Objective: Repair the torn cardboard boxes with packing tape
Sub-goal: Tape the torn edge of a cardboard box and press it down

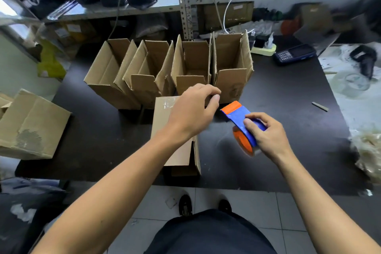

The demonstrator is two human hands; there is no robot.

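Observation:
A closed cardboard box point(162, 113) lies on the black table point(288, 109) in front of me, with clear tape shining on its far end. My left hand point(193, 109) hovers over that box, fingers curled with thumb and forefinger close together; whether a tape end is between them cannot be told. To its right, my right hand point(268, 134) grips a blue and orange tape dispenser point(241, 123), its orange front pointing toward the left hand. Several open cardboard boxes point(169, 70) stand in a row behind.
A worn cardboard box point(33, 128) sits at the table's left edge. A dark handset point(294, 53) and a power strip point(265, 49) lie at the back right. A barcode scanner point(366, 57) rests on the white surface at right. Metal shelving point(185, 2) rises behind.

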